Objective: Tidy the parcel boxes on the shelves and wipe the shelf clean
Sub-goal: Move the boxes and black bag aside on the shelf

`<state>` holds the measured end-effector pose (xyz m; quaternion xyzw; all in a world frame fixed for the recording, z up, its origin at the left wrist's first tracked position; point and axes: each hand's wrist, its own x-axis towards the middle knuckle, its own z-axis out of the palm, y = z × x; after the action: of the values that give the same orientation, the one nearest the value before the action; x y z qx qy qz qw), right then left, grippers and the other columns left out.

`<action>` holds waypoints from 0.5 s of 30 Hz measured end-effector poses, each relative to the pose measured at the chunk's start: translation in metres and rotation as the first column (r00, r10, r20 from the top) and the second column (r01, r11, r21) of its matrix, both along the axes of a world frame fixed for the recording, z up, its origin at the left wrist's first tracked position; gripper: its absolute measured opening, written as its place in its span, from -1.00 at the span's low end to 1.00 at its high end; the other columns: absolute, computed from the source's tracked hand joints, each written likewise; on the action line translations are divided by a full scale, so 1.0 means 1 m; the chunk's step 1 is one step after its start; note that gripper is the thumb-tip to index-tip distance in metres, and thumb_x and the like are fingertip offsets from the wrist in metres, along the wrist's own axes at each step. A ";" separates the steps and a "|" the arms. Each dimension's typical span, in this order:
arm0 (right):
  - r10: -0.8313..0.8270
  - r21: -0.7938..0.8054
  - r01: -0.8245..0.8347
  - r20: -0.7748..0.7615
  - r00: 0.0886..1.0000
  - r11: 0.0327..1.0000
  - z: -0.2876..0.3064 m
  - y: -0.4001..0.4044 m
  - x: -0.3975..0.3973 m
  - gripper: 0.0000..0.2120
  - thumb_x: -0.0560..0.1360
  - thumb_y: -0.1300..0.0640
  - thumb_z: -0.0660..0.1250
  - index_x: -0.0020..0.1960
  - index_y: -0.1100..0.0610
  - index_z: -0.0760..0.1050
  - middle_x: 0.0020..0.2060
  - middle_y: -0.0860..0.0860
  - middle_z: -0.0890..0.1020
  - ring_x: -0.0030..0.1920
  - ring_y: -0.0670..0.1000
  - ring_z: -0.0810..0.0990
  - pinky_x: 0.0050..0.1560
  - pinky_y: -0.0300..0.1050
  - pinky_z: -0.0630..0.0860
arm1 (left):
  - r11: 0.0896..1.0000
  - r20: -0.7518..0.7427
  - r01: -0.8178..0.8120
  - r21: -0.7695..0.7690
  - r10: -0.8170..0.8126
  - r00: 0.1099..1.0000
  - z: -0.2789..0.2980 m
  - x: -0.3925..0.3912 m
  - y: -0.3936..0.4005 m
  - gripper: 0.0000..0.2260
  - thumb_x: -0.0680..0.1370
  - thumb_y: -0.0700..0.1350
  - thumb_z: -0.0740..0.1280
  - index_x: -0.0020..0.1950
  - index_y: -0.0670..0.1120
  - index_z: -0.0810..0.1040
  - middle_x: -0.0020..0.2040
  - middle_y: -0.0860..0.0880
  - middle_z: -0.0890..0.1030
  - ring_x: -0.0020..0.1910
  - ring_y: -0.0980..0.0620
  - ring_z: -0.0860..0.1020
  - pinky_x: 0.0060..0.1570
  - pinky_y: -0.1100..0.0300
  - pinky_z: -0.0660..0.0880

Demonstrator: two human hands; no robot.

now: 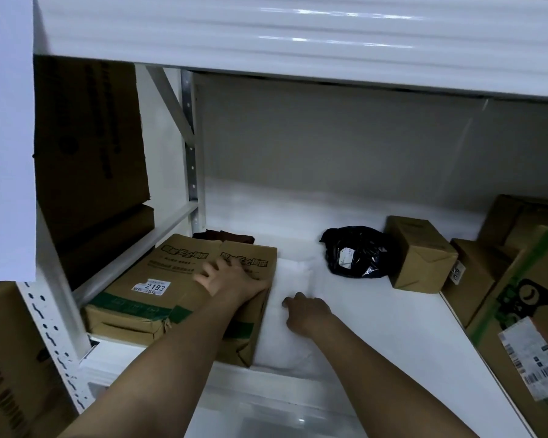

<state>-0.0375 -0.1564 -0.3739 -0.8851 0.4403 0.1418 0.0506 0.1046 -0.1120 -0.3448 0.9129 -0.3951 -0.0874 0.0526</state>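
A flat brown parcel box (159,289) with green stripes and a white label reading 2193 lies at the left end of the white shelf (393,327). My left hand (231,276) rests flat on its top right part, fingers spread. Beside the box lies a white soft parcel or cloth (285,311); my right hand (307,312) presses on it with fingers curled. I cannot tell whether the fingers grip it. A black plastic parcel bag (358,251) and a small brown box (419,254) sit further back on the right.
Larger cartons (519,292) crowd the shelf's right end. A dark brown item (225,237) lies behind the flat box. Tall cartons (89,147) stand in the neighbouring bay on the left, past the white upright (192,147). The upper shelf's edge (298,36) hangs overhead.
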 end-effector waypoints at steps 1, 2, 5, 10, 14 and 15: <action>0.000 0.006 0.000 -0.003 1.000 1.000 0.000 0.000 0.000 -0.50 0.60 0.21 0.03 0.53 0.08 0.13 0.40 0.10 0.28 0.32 0.16 0.40 0.27 -0.04 0.33 | 1.000 0.001 0.002 0.001 -0.002 1.000 -0.002 0.000 0.000 -0.12 0.34 0.49 0.17 0.50 -0.02 0.18 0.47 -0.16 0.20 0.43 -0.28 0.13 0.35 -0.27 0.04; -0.001 0.012 0.002 -0.004 1.000 1.000 0.000 0.001 0.001 -0.51 0.60 0.21 0.03 0.53 0.08 0.13 0.41 0.10 0.28 0.32 0.16 0.40 0.27 -0.03 0.33 | 1.000 0.004 0.006 0.001 -0.006 1.000 -0.003 0.000 0.000 -0.11 0.34 0.49 0.16 0.50 -0.02 0.18 0.47 -0.16 0.20 0.43 -0.28 0.12 0.35 -0.27 0.03; -0.005 0.018 0.005 -0.002 1.000 1.000 0.000 0.000 0.000 -0.51 0.60 0.21 0.02 0.53 0.09 0.13 0.41 0.10 0.28 0.33 0.17 0.39 0.29 -0.03 0.32 | 1.000 0.012 0.011 -0.007 -0.011 1.000 -0.005 0.000 0.002 -0.11 0.34 0.50 0.14 0.51 -0.01 0.16 0.48 -0.15 0.19 0.44 -0.28 0.10 0.36 -0.27 0.01; -0.004 0.017 0.004 -0.007 1.000 1.000 -0.002 0.002 0.000 -0.51 0.60 0.17 0.05 0.52 0.09 0.13 0.41 0.10 0.27 0.34 0.16 0.38 0.29 -0.02 0.32 | 0.999 0.014 0.029 0.030 -0.030 0.999 -0.012 0.001 0.003 -0.09 0.37 0.53 -0.01 0.58 0.02 -0.04 0.58 -0.12 -0.06 0.52 -0.26 -0.16 0.38 -0.32 -0.23; -0.003 0.011 0.003 -0.007 1.000 1.000 -0.003 0.003 -0.002 -0.50 0.59 0.14 0.06 0.52 0.08 0.13 0.41 0.10 0.27 0.35 0.17 0.35 0.31 -0.03 0.29 | 0.994 0.102 0.055 0.096 -0.064 0.993 -0.015 -0.005 0.002 -0.15 0.44 0.49 -0.16 0.58 0.01 -0.13 0.57 -0.15 -0.15 0.51 -0.23 -0.27 0.36 -0.33 -0.35; -0.001 0.009 0.001 -0.010 1.000 1.000 -0.003 0.004 -0.002 -0.50 0.59 0.14 0.05 0.52 0.09 0.13 0.41 0.11 0.27 0.35 0.17 0.36 0.31 -0.03 0.28 | 0.991 0.121 0.095 0.099 -0.107 0.987 -0.014 -0.009 0.001 -0.20 0.48 0.45 -0.14 0.58 0.01 -0.13 0.57 -0.14 -0.15 0.52 -0.23 -0.27 0.37 -0.32 -0.34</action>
<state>-0.0397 -0.1526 -0.3769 -0.8839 0.4405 0.1483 0.0527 0.0957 -0.1110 -0.3591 0.8969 -0.4389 -0.0505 -0.0195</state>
